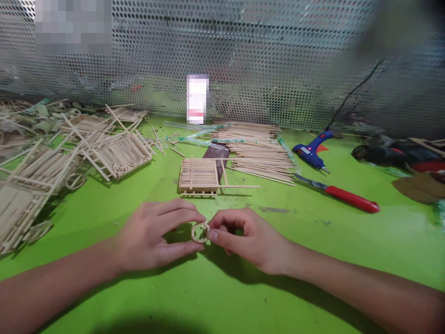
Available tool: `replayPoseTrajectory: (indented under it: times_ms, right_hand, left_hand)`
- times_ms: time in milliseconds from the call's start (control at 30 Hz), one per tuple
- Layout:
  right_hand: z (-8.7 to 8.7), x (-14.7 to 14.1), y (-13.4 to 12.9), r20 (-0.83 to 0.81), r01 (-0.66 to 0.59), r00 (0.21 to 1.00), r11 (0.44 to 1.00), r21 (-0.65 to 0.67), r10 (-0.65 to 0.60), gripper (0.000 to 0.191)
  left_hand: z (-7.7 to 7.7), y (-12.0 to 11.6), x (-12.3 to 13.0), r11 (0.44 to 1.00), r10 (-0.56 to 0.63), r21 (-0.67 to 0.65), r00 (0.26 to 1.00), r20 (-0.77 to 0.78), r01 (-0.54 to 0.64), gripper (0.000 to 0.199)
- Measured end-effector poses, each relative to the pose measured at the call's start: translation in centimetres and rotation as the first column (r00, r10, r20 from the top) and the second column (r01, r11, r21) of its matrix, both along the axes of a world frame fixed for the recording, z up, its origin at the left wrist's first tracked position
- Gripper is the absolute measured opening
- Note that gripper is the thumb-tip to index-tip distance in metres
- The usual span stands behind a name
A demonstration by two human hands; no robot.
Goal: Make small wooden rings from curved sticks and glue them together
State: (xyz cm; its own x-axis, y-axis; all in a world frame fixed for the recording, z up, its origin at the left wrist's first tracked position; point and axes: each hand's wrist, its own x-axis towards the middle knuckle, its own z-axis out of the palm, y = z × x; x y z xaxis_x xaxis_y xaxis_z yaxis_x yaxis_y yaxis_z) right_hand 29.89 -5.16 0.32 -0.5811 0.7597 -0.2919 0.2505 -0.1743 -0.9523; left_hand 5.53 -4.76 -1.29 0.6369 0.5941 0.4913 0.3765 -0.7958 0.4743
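Green table [295, 241], mesh [149, 69] behind. On your side of the cart [203, 174], your left hand [149, 234] clasps a small ring [193, 234] between finger and thumb — your right hand [252, 239] pinches its edge. Right of the cart — sticks [259, 153], glue gun [314, 150], knife [349, 197].

No writing is legible (the label [305, 150] on the glue gun [314, 157] is blurred).

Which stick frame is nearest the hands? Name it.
The central frame, just beyond the left hand and right hand; other frames lie farther off, at left.
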Motion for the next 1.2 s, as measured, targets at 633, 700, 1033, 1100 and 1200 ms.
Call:
replayPoseTrajectory:
  times_ms: [633,700,1033,1100,1200]
  right_hand:
    - [0.26,-0.08,0.06,0.021,0.000,1.000,1.000,-0.013,0.001,0.038]
    - [0.23,-0.11,0.04,0.018,0.005,1.000,1.000,-0.018,-0.004,0.038]
    - [0.07,-0.01,0.11,0.004,0.012,1.000,1.000,-0.011,-0.012,0.038]
    - [0.06,0.04,0.10,-0.003,0.020,1.000,1.000,-0.013,-0.020,0.039]
    - [0.17,0.07,0.10,0.005,0.028,1.000,0.999,-0.015,-0.028,0.041]
  left_hand:
    - [0.54,-0.01,0.54,0.999,-0.012,0.048,1.000,0.021,0.011,0.024]
    - [0.51,-0.11,0.45,0.999,-0.004,0.041,1.000,0.013,0.003,0.024]
    - [0.34,-0.01,-0.02,1.000,0.018,0.001,0.999,-0.046,-0.017,0.048]
    - [0.49,0.03,-0.07,1.000,0.012,0.001,0.999,-0.041,-0.012,0.045]
    - [0.72,0.00,-0.17,1.000,0.008,0.030,1.000,-0.020,-0.007,0.034]
